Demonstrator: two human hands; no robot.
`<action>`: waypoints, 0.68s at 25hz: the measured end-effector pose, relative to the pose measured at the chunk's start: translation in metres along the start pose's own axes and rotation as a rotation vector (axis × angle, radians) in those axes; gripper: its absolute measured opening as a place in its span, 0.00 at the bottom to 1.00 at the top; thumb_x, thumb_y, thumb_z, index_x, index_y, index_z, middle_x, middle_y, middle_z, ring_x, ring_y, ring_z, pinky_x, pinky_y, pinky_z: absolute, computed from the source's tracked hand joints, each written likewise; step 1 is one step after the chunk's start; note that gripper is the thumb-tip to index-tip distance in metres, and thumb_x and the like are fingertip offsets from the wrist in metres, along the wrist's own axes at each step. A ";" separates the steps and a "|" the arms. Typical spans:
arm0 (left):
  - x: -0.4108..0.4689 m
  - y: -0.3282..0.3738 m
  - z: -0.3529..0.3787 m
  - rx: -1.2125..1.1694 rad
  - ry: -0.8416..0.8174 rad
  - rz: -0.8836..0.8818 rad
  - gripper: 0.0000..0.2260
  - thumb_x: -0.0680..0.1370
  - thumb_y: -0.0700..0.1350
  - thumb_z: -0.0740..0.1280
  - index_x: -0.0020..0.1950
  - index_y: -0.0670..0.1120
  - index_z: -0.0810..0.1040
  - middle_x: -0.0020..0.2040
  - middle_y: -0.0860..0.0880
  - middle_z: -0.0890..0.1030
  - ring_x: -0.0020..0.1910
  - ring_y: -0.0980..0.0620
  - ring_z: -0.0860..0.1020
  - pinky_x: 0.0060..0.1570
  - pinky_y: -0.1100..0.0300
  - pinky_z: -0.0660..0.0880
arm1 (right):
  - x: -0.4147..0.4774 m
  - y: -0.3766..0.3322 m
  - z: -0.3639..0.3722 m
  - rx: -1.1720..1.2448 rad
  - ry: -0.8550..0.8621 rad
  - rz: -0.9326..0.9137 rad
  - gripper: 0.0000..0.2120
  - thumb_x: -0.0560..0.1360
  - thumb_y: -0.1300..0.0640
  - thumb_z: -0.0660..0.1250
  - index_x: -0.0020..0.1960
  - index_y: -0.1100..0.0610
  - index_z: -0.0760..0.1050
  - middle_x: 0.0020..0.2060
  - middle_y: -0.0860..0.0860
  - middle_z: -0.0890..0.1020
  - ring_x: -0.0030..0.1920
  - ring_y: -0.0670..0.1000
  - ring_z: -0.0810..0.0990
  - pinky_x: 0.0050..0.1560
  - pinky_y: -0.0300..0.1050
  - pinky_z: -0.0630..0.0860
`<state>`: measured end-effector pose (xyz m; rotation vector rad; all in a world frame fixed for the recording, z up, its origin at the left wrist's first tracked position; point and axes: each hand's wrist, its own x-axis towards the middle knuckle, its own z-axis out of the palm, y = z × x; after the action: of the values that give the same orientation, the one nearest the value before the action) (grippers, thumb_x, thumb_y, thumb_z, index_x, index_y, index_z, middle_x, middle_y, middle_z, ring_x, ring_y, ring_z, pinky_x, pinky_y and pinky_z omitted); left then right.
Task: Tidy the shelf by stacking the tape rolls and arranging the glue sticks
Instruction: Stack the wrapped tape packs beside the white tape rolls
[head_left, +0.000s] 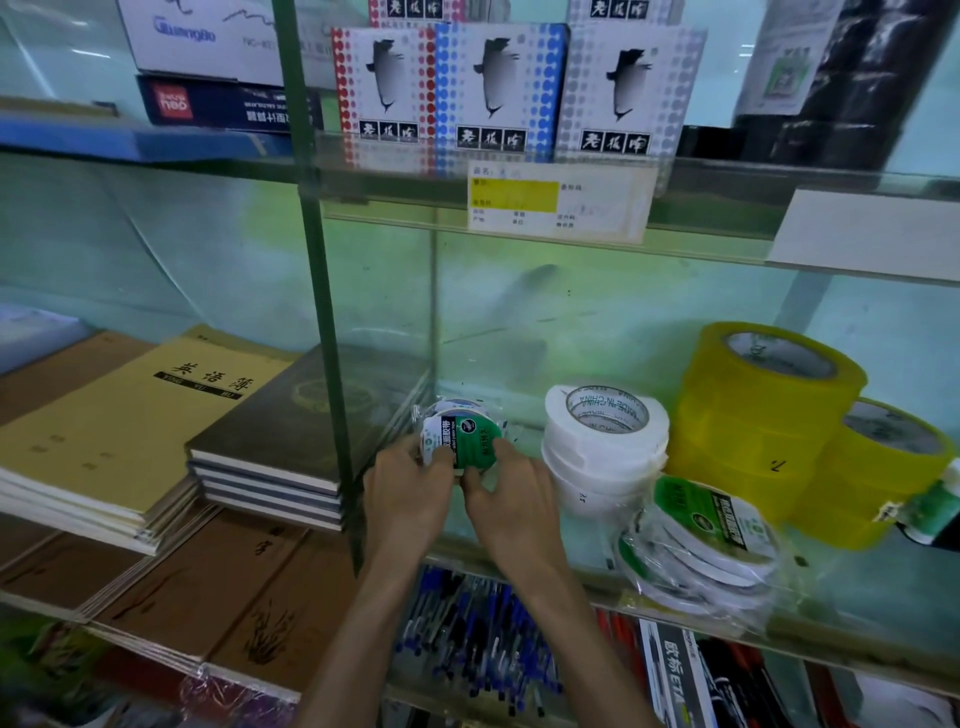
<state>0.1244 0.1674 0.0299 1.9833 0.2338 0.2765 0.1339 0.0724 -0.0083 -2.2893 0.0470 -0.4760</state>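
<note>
Item: green-labelled tape pack, at left end of glass shelf, gripped by left hand and right hand. Step: tape stacking. Next, likely: pack is seated flat, then leaning green pack is added.

A green tape pack, seemingly wrapped, tilts near white rolls.
</note>
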 end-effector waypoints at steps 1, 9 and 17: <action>0.001 0.002 -0.001 -0.013 0.007 0.015 0.08 0.77 0.44 0.63 0.39 0.53 0.75 0.34 0.56 0.77 0.34 0.60 0.74 0.32 0.66 0.67 | 0.000 -0.004 -0.003 0.016 0.020 0.002 0.12 0.74 0.54 0.63 0.57 0.55 0.75 0.44 0.51 0.82 0.46 0.52 0.78 0.44 0.46 0.77; 0.027 0.021 0.002 0.135 -0.096 0.164 0.09 0.79 0.38 0.57 0.58 0.44 0.72 0.41 0.53 0.75 0.36 0.60 0.72 0.24 0.73 0.67 | 0.038 -0.015 -0.015 0.135 0.028 0.018 0.14 0.73 0.64 0.57 0.54 0.58 0.77 0.40 0.55 0.83 0.39 0.53 0.78 0.37 0.43 0.71; 0.045 0.013 0.004 0.149 -0.186 0.144 0.14 0.78 0.35 0.55 0.57 0.43 0.77 0.48 0.47 0.80 0.40 0.59 0.75 0.29 0.73 0.65 | 0.048 -0.004 -0.006 0.118 -0.049 0.047 0.20 0.69 0.71 0.54 0.55 0.62 0.77 0.47 0.56 0.83 0.49 0.55 0.80 0.49 0.46 0.77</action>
<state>0.1687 0.1719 0.0440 2.1622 -0.0086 0.1692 0.1756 0.0624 0.0141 -2.1786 0.0472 -0.3881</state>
